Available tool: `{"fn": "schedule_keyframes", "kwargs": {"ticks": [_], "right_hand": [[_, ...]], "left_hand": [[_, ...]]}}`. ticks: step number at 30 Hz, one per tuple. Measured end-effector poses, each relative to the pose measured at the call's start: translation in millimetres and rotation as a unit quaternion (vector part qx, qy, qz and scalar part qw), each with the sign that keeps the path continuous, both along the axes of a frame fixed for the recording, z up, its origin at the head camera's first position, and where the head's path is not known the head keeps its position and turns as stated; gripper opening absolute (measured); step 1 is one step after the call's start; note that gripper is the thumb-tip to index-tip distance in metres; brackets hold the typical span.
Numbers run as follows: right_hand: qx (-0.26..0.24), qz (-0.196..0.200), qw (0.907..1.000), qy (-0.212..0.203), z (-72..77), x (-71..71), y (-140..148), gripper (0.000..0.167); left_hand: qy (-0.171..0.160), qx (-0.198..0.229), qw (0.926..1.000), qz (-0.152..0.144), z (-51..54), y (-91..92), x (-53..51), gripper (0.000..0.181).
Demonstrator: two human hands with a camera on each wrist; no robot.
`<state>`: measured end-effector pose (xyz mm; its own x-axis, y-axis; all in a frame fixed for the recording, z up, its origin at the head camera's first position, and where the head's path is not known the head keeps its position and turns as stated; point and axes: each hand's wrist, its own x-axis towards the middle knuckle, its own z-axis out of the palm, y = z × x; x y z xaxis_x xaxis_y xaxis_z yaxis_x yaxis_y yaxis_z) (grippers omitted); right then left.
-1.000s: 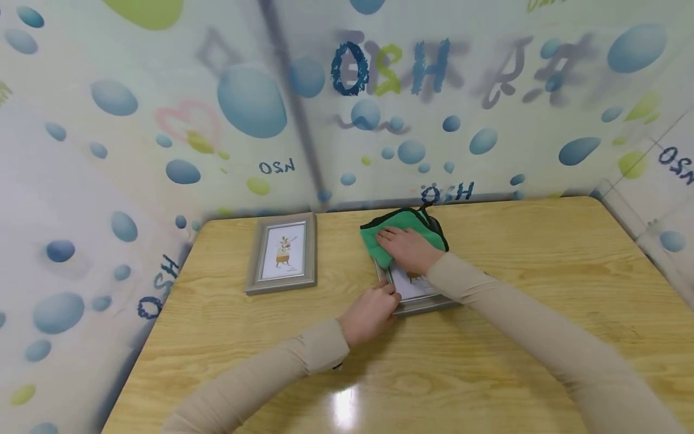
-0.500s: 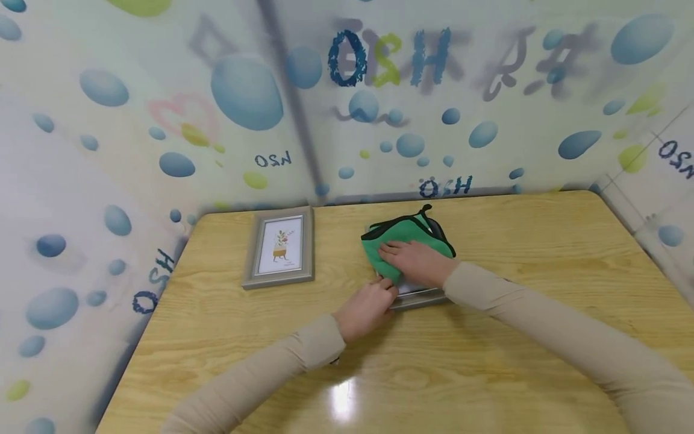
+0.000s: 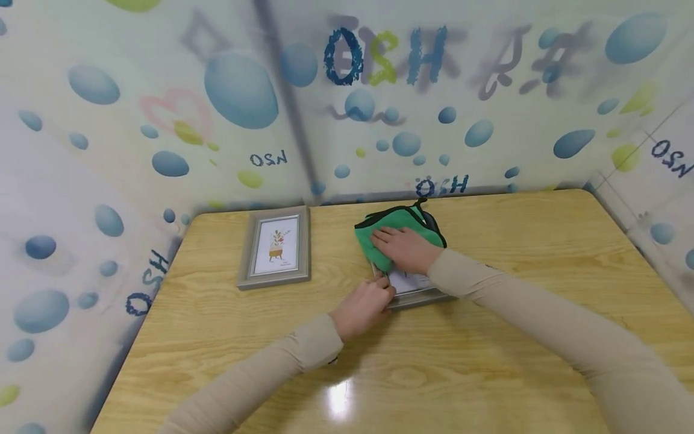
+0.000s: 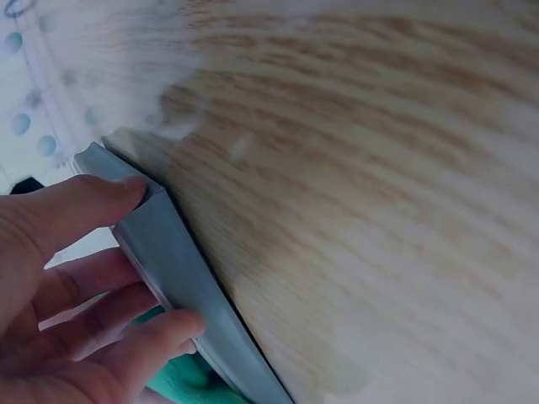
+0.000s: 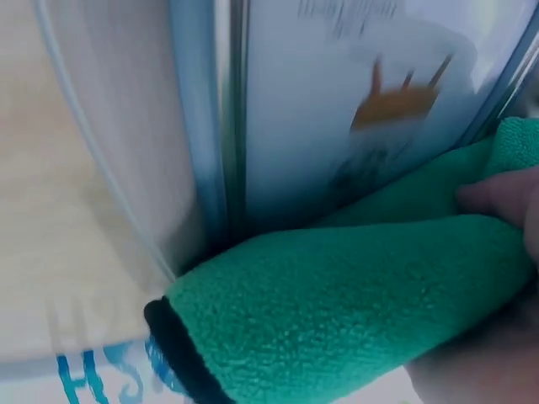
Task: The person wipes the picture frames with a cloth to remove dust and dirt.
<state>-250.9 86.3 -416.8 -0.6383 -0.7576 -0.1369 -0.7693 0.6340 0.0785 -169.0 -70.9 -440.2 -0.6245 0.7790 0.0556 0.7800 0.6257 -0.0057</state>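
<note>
A grey picture frame (image 3: 420,298) with a printed drawing lies on the wooden table, partly covered by a green cloth (image 3: 365,241) with black edging. My left hand (image 3: 362,307) grips the near left corner of this frame; in the left wrist view the thumb and fingers bend over its grey edge (image 4: 198,273). On top of the cloth, my right hand (image 3: 409,248) presses down, fingers pointing left. The right wrist view shows a fold of the green cloth (image 5: 337,303) between thumb and fingers, against the glass. The far part of the frame is hidden.
Another grey picture frame (image 3: 305,250) with a plant drawing lies to the left on the wooden table (image 3: 488,374). A wall (image 3: 347,138) printed with blue drops and letters stands right behind the table's far edge.
My right hand and the cloth slid a little toward me over the frame, covering more of it, then back up and away. The left hand keeps its grip on the corner.
</note>
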Motion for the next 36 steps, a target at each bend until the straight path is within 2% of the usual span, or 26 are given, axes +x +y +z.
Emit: {"fn": "schedule_keyframes", "kwargs": {"ticks": [4, 8, 11, 17, 20, 25, 31, 33, 36], "right_hand": [[0.013, -0.010, 0.9980, 0.061, 3.9, -15.1, -6.5, 0.056], [-0.018, -0.016, 0.9952, 0.095, 4.6, -28.7, -16.1, 0.050], [-0.018, -0.019, 0.9960, 0.085, 2.1, -37.7, -24.8, 0.046], [0.012, -0.030, 0.9991, 0.028, -1.2, -49.5, -35.8, 0.037], [0.024, -0.015, 0.9994, 0.018, 1.7, -52.5, -38.6, 0.035], [0.059, 0.052, 0.9968, 0.016, 7.4, -46.6, -38.1, 0.030], [0.077, 0.160, 0.9839, 0.017, 8.5, -21.4, -33.2, 0.025], [0.074, 0.173, 0.9820, 0.015, 8.8, -15.6, -30.3, 0.023], [0.064, 0.170, 0.9832, 0.016, 9.9, -14.2, -26.6, 0.025]], "left_hand": [[0.005, -0.007, 1.0000, 0.002, 0.5, 2.5, -1.2, 0.024], [-0.002, 0.003, 1.0000, 0.007, 1.1, 5.1, -3.0, 0.025], [-0.009, 0.009, 0.9999, 0.012, 3.1, 6.9, -4.3, 0.024], [-0.008, 0.007, 0.9998, 0.015, 8.2, 10.0, -6.5, 0.023], [-0.005, 0.008, 0.9998, 0.015, 9.9, 10.0, -8.2, 0.020], [-0.005, 0.010, 0.9999, 0.013, 12.2, 6.6, -8.7, 0.016], [0.001, 0.015, 0.9999, 0.004, 7.4, 0.4, -1.9, 0.011], [0.002, 0.018, 0.9998, -0.001, 6.5, 0.2, -1.1, 0.012], [0.007, 0.020, 0.9997, -0.007, 6.6, 1.3, -3.2, 0.013]]}}
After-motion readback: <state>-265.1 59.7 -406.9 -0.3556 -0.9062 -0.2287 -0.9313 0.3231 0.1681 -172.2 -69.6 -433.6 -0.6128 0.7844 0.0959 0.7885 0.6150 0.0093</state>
